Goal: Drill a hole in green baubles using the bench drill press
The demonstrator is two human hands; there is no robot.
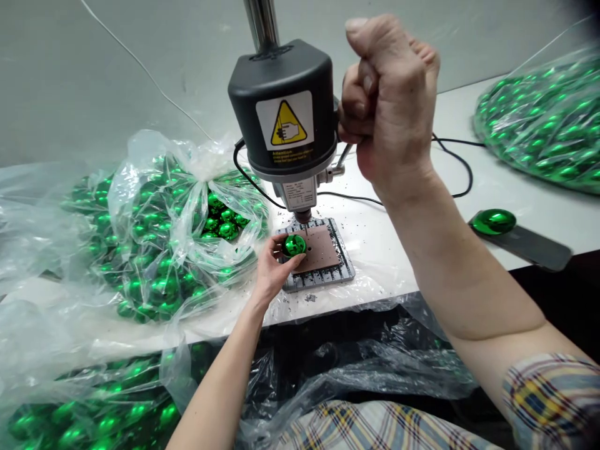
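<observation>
A shiny green ball (294,245) is held between the thumb and fingers of my left hand (274,265), just left of the drill bit. Beneath it lies a brownish board (323,247) with a small dark hole, on the grey slotted base (345,273) of a small drill press (281,106). My right hand (391,94) is raised at the right of the black motor housing, its fingers curled at the press's feed lever (344,159). The grip end of the lever is hidden by the fingers.
An open clear plastic bag (154,219) of green balls stands at left; another filled bag (548,125) lies far right. One green ball (494,221) rests on a dark flat object (534,245). More bagged balls (103,400) sit below the table edge. Dark shavings and a black cable surround the press.
</observation>
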